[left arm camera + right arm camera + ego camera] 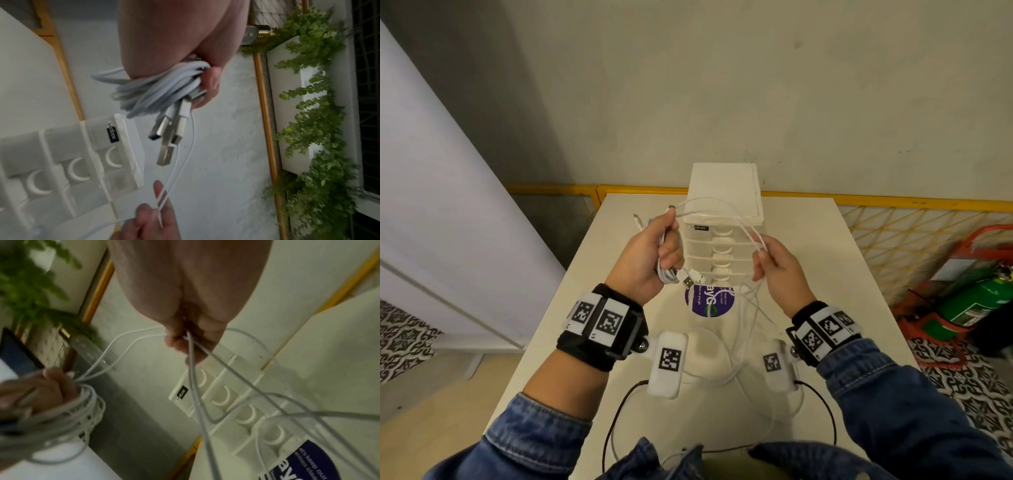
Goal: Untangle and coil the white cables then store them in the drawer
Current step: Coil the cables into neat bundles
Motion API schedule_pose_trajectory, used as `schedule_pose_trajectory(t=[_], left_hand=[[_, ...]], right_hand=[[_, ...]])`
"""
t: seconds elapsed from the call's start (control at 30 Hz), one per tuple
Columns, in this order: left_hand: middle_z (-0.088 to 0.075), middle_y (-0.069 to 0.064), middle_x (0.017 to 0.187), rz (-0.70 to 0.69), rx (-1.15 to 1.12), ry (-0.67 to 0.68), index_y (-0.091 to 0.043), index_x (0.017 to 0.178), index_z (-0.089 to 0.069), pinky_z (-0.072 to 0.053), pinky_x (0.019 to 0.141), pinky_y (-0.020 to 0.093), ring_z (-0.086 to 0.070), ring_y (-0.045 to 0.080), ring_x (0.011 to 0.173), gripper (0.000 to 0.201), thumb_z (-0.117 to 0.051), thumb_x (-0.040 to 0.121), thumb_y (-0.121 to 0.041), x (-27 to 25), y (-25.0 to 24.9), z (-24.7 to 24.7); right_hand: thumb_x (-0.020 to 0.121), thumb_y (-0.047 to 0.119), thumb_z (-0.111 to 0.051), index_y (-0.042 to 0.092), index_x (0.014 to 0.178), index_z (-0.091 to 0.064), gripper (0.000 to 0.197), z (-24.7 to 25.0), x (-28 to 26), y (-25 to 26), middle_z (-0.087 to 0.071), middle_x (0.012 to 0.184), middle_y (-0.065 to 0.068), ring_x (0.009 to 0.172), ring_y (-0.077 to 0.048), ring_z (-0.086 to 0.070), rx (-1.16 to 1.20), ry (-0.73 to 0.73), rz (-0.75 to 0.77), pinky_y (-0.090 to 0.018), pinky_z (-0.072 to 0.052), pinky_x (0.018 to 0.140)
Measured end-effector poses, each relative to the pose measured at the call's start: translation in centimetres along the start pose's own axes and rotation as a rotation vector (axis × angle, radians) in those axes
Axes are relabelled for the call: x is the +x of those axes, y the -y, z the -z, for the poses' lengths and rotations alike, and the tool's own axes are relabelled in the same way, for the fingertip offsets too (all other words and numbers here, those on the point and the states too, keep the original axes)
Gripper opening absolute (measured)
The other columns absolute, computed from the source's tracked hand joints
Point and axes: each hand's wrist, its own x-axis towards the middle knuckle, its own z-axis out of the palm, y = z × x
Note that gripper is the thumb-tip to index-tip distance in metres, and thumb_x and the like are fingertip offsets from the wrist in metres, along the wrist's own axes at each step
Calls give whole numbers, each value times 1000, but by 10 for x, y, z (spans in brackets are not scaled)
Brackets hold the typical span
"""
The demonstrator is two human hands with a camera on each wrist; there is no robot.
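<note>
Head view: my left hand point(650, 253) is curled tight round the coiled white cables point(667, 274), held above the table point(859, 274) before the drawer unit point(726, 212). My right hand point(777, 270) pinches loose strands; I should feed them evenly, without kinks.

I see one drawer unit point(726, 192) with four drawers showing, three USB plugs point(166, 134), one round sticker point(710, 301), one table point(859, 291).
</note>
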Motion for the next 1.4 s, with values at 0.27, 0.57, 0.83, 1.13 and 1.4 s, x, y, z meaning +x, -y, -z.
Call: schedule_pose_trajectory(t=[0.27,0.57,0.83,1.13,1.4], left_hand=[[-45,-5,36,74,-355,188,-17,62,-57,-39,40,15,-44,3,33,33,-48,87,-37,-4,-6,2],[-37,-9,44,-337,-413,-243,-21,69,-45,-39,50,17,-37,4,40,38,-37,95,-47,12,-17,8],[-46,1,61,-479,429,-472,-11,80,-46,-46,56,26,-46,9,52,22,-44,97,-25,13,15,23],[-50,6,45,-153,771,100,-12,55,-54,-37,47,25,-44,19,41,54,-35,99,-35,0,38,10],[-39,-6,45,54,359,418,-17,63,-54,-30,43,21,-34,8,38,39,-67,77,-51,-11,47,-1]], right_hand=[[95,21,-47,18,117,-61,26,4,-5,-2,-64,104,13,88,16,-54,-139,89,-7,-11,-42,84],[98,15,-40,11,114,-60,26,-42,-51,-24,-45,49,11,46,-2,-41,-99,462,-146,-13,-39,62],[90,34,-52,41,110,-64,24,-35,-53,27,-74,83,8,77,-17,-67,-254,578,57,-31,-54,75],[91,32,-50,26,94,-67,18,-23,-29,69,-70,82,-2,76,-19,-64,-249,463,225,-35,-51,75],[68,35,-72,29,119,-46,57,-12,-9,54,-50,99,0,76,-11,-50,-66,195,46,-17,-42,70]])
